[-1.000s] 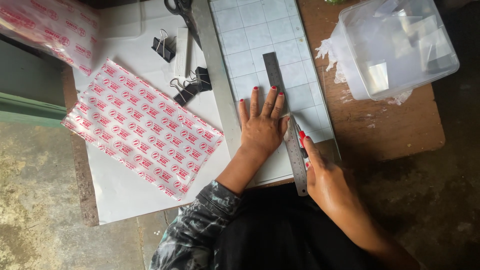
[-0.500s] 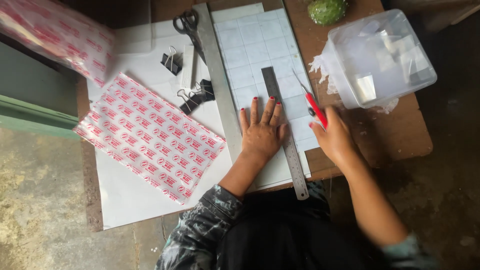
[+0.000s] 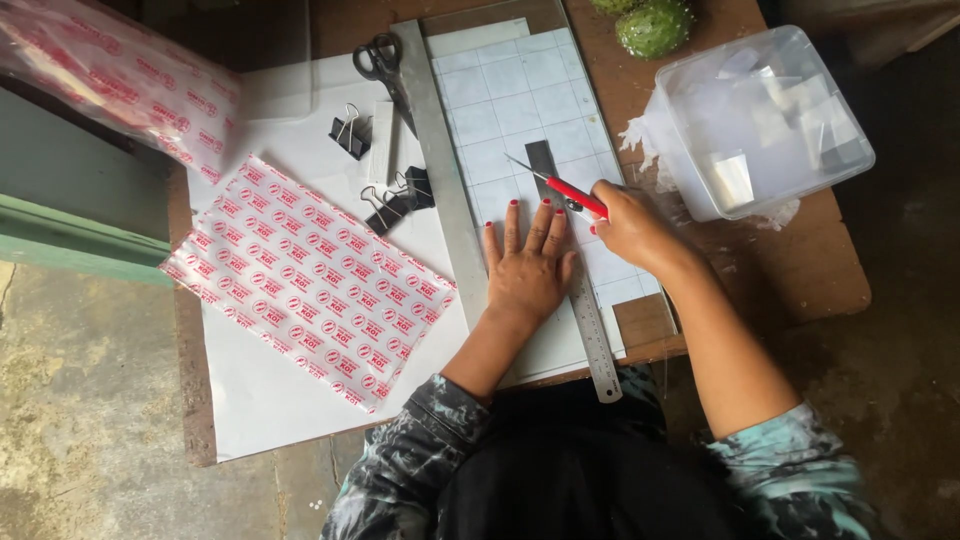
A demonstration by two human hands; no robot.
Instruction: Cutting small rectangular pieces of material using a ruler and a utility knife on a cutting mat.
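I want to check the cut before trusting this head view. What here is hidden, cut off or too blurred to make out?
- Sheet under the left hand: covered by the palm.
- Blade tip of the red-handled knife in the right hand: too thin to tell whether it touches the ruler.
- Contents of the clear plastic box: blurred by cloudy walls.
- Green knobbly fruit: cut off by the top edge.
- Red-patterned bag, top left: motion-blurred.

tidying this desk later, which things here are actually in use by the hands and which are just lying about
In use:
left hand pressing flat on the gridded sheet
steel ruler beside that hand
right hand gripping the red-handled cutter

Lying about:
scissors
black binder clips
red-patterned plastic bag
clear plastic tub
green fruit
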